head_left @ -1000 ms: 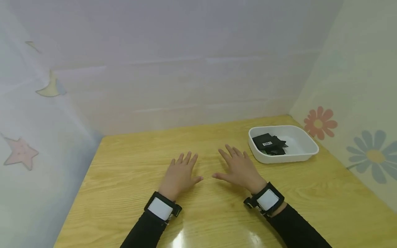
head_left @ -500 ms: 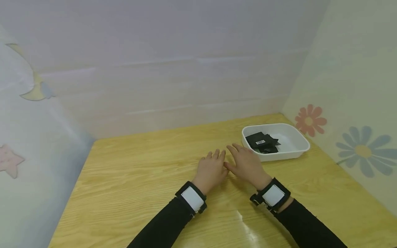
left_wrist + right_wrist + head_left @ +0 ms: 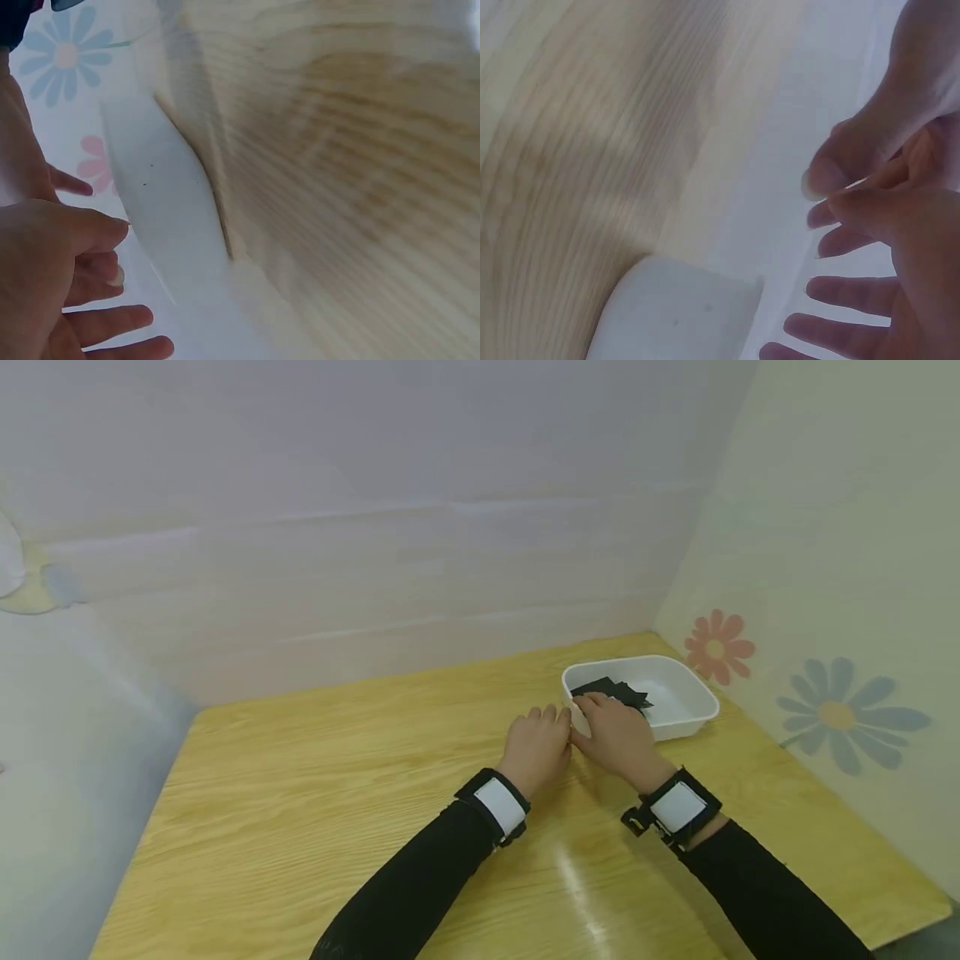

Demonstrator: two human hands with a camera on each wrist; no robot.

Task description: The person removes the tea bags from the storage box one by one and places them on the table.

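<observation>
Head view looks forward and down over the table; both wrist views sit close, sharing the white tray wall.

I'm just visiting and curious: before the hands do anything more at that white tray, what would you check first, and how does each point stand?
1. Left hand at the white tray near end: ok.
2. Right hand reaching over the rim: ok.
3. Black packets lie inside the tray: ok.
4. A packet gripped: cannot tell, fingers hidden.
5. Tray flat on the wooden table: ok.
</observation>
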